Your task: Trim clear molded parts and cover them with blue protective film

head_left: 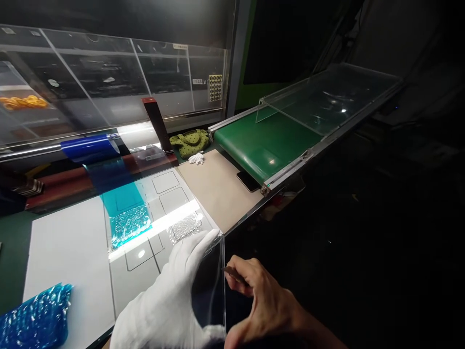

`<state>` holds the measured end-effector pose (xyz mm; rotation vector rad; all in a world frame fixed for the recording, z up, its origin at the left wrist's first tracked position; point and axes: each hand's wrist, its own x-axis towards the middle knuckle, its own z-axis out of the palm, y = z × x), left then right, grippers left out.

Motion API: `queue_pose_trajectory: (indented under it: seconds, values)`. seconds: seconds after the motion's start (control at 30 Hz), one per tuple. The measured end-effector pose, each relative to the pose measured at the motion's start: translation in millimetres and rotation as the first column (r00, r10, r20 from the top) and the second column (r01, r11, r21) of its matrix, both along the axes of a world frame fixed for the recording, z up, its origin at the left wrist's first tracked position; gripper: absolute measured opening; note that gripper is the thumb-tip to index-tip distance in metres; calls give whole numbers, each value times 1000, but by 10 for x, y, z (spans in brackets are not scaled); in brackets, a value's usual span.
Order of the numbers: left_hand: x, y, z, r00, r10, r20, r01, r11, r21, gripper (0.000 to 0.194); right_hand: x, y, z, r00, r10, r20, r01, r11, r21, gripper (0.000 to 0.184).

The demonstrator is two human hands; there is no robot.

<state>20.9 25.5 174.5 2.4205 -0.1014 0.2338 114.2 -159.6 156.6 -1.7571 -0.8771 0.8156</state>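
Observation:
My left hand [167, 295], in a white glove, grips the lower edge of a transparent rectangular panel [209, 286] that stands nearly upright. My right hand [261, 305] is bare and pinches a small dark pointed tool [234, 275], its tip close to the panel's right edge. Below the panel lies a grey board with rectangular outlines [165, 182]. On the board are a sheet of blue film with a bubbled patch [129, 225] and a small transparent bubbled piece [184, 228], just beyond my left hand.
Crumpled blue film [36, 317] lies on a white sheet [65, 252] at the left. Beyond are a beige board [218, 189], a phone [248, 181], a spare white glove [196, 158], a green cloth bag [191, 143], and a green conveyor belt [265, 145] carrying a transparent panel [327, 94].

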Motion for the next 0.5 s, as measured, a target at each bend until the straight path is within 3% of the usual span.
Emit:
queue_pose_trajectory:
  seconds: [0.33,0.5]
  values:
    - [-87,-43,88,998,29,-62,-31,999,-26,105,-97,-52,-130,1000,-13,12,13,1000,10,75]
    - [-95,-18,141,998,-26,-49,27,999,32,108,-129,-66,-187,998,7,70,-6,1000,-3,78]
